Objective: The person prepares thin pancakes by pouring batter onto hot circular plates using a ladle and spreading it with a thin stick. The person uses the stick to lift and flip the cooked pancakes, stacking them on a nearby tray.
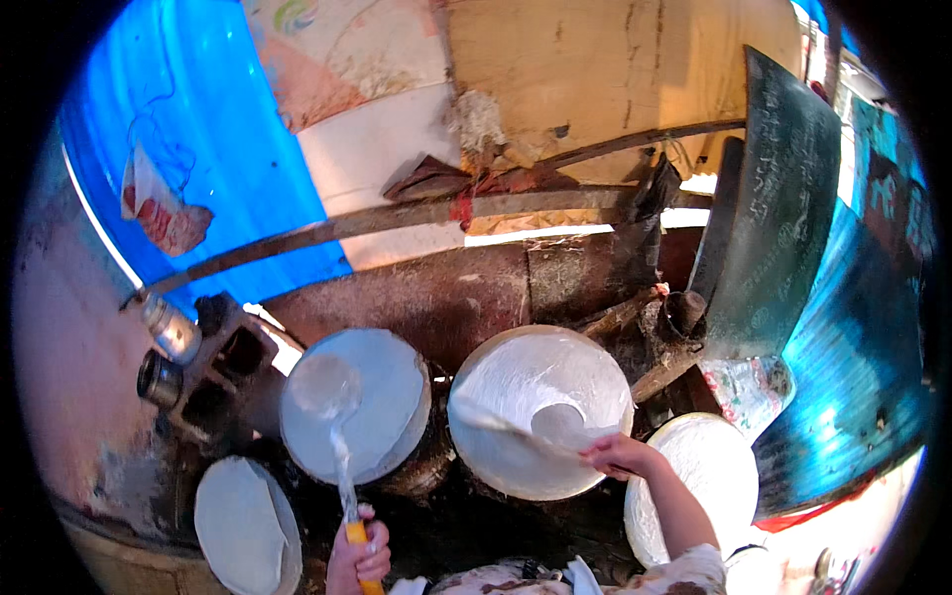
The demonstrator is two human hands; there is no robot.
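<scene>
My left hand [361, 554] is closed around the yellow handle of a ladle [325, 383], whose round head is over a pale, flat, round surface [394, 416] at the left centre. At the centre right my right hand [616, 455] pinches the end of a thin, blurred, pale implement [494, 422]. It lies over a wide, round, white-coated pan [513, 364] with a pale disc-shaped patch in the middle. What the implement is, I cannot tell.
A round pale thing [242, 520] stands at the lower left, and a white round one [692, 476] lies beside my right forearm. Metal cans [172, 327] and a hollow block [238, 353] are at the left. A dark board [781, 201] leans at the right, near a floral container [751, 390].
</scene>
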